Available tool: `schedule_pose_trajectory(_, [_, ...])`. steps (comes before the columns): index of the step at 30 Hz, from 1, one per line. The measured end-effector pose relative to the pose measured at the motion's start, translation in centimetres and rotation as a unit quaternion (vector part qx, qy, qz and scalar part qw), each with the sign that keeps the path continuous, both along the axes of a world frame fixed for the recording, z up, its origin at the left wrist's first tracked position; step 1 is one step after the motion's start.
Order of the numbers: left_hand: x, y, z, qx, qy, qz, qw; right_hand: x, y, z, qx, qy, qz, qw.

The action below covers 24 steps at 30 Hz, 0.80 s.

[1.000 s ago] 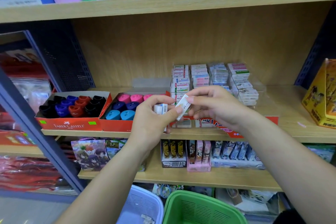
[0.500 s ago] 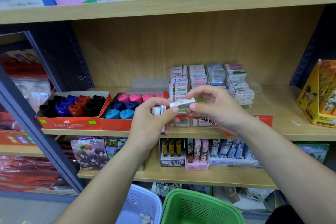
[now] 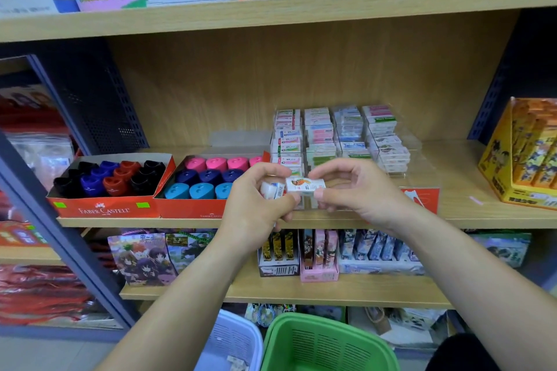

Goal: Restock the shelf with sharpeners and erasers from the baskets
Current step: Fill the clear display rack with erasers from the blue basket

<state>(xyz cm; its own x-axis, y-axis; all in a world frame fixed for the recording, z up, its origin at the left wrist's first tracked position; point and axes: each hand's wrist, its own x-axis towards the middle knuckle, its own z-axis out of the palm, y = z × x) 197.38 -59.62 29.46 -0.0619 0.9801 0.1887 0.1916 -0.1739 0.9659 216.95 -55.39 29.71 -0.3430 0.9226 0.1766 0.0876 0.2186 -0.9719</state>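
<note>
the right hand (image 3: 358, 190) pinches one white eraser (image 3: 304, 184) with an orange print by its right end, in front of the middle shelf (image 3: 452, 221). the left hand (image 3: 256, 211) touches its left end, fingers curled round a second eraser (image 3: 272, 190). behind stand four columns of stacked erasers (image 3: 331, 132). two red boxes (image 3: 105, 209) hold sharpeners (image 3: 90, 183): twelve in the left, ten showing in the right. below sit two baskets, one green basket (image 3: 325, 346) and one pale basket (image 3: 238, 340).

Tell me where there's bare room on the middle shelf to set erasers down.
Bare shelf lies between the eraser rack and the yellow box; a narrow strip runs behind the sharpener boxes. Left and centre are crowded, with the left hand and right hand in front.
</note>
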Motion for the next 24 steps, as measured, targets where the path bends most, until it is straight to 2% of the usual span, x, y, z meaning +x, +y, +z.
schedule_pose_trajectory(3, [1.0,0.6,-0.1,-0.025,0.008,-0.010,1.000,1.7,-0.4,-0.2,0.007,-0.041,-0.034,0.999])
schedule_pose_trajectory(6, [1.7,1.5,0.1,-0.028,0.016,-0.010,0.999,4.5,0.0,-0.1,0.048,-0.044,-0.126,0.990])
schedule_pose_trajectory(10, [2.4,2.8,0.8,-0.035,0.040,-0.024,0.998,9.0,2.6,1.5,0.118,-0.081,-0.259,0.955])
schedule_pose_trajectory(12, [2.8,3.3,1.3,-0.035,0.060,-0.024,0.997,10.5,4.5,2.5,0.148,-0.141,-0.289,0.935])
schedule_pose_trajectory(15, [3.2,3.7,2.0,-0.020,0.103,-0.023,0.994,11.4,7.7,3.3,0.182,-0.268,-0.299,0.898])
schedule_pose_trajectory(19, [3.5,4.3,2.3,-0.013,0.083,-0.021,0.996,12.0,11.4,2.8,0.146,-0.326,-0.257,0.898])
schedule_pose_trajectory(24, [3.4,5.4,1.9,-0.024,0.047,-0.030,0.998,12.7,12.4,2.3,0.176,-0.422,-0.213,0.863])
